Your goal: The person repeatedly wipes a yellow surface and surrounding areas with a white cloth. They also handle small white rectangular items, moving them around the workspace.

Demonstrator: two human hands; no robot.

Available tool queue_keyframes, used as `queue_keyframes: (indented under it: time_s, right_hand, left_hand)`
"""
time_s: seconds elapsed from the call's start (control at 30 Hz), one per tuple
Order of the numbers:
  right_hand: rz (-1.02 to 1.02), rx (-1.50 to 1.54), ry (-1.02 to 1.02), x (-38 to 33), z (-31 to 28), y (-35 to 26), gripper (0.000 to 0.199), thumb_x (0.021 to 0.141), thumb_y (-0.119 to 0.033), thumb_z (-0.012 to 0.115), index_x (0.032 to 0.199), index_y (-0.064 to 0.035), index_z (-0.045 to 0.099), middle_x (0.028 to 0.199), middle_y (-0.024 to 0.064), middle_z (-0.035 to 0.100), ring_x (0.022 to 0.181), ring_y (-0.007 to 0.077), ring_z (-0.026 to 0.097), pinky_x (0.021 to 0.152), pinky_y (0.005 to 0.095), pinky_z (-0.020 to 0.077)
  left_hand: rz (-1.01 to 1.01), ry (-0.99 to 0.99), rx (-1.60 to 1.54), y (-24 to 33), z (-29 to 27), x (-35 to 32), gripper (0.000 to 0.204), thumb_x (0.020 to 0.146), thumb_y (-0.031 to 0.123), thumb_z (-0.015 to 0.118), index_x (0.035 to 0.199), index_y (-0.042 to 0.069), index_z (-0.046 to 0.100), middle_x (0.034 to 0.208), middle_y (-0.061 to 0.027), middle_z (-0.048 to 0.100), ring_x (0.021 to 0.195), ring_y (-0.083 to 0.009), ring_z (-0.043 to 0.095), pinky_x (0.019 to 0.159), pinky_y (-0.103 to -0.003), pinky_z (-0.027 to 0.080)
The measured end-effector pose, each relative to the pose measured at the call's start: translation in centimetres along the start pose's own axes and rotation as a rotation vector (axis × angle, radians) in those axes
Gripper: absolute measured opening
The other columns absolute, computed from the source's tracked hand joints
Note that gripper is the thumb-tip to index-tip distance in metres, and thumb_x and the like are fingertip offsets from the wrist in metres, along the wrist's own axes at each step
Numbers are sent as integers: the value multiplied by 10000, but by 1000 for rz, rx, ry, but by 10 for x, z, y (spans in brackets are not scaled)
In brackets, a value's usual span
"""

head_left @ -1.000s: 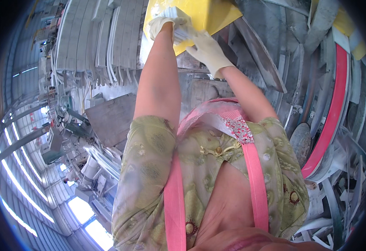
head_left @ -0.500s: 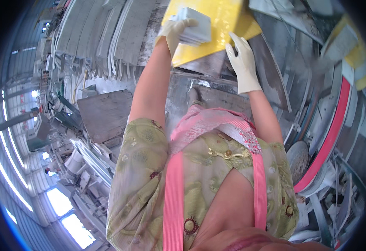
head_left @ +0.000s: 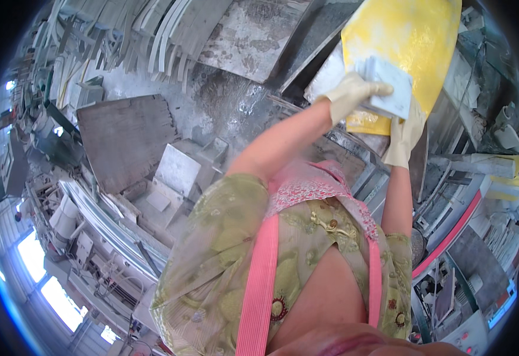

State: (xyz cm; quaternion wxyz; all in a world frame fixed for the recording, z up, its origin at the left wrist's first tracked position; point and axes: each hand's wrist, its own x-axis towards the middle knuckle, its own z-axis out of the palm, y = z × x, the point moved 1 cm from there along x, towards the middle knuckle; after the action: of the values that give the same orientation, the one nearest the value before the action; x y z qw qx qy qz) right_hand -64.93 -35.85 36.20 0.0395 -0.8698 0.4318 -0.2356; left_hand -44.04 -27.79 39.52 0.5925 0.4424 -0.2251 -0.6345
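Observation:
A small stack of pale marble-like square tiles (head_left: 392, 83) is held in front of me, above a wet yellow sheet (head_left: 399, 29). My left hand (head_left: 351, 96), in a cream rubber glove, is closed on the stack's left side, its thumb lying across the top face. From the lower right, my gloved right hand (head_left: 408, 137) grips the stack's near corner, with part of its fingers hidden behind the tiles. The yellow sheet drapes over a slanted surface, and its near edge hangs just beyond my right wrist.
Long grey stone strips (head_left: 179, 35) lie in rows at the far left. A dark square board (head_left: 124, 142) and a white slab (head_left: 177, 169) stand left of me over wet grey floor (head_left: 224, 101). To my right curves a red-edged machine rail (head_left: 449, 237) beside scattered stone pieces.
My right hand, open and apart before, has come onto the tile stack. My view has turned, so the yellow sheet, stack and both hands now sit further right.

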Motion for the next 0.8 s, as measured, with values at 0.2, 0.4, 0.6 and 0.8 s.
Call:
queue_keyframes:
  time_s: [0.2,0.4,0.6,0.8]
  right_hand:
    - [31,74,-53,2,-2,0,560,930,-344,590,1370,2,578,1341,223,622,1280,393,545,1116,470,382]
    - [125,64,-36,-4,4,3,525,920,-240,635,1385,-3,578,1384,206,614,1334,358,533,1189,487,318]
    - [135,-21,4,-5,-1,1,458,955,-193,640,1369,-3,602,1368,194,631,1324,349,546,1193,476,334]
    - [278,25,147,45,3,-28,408,981,-232,615,1298,21,657,1322,227,653,1290,410,547,1148,474,378]
  left_hand:
    - [51,6,-121,27,13,-16,588,826,258,799,1254,-113,642,1184,-184,724,1093,-247,699,976,-365,537]
    - [-142,-60,58,39,2,-31,711,912,359,715,1404,-109,502,1348,-203,633,1248,-237,618,1131,-355,424]
    - [-78,-419,-129,58,-12,-18,631,1003,311,582,1498,-52,436,1455,-171,577,1355,-252,557,1159,-383,409]
    - [-251,-307,-193,111,-68,25,589,1005,253,604,1497,-22,432,1405,-159,605,1316,-256,583,1139,-395,434]
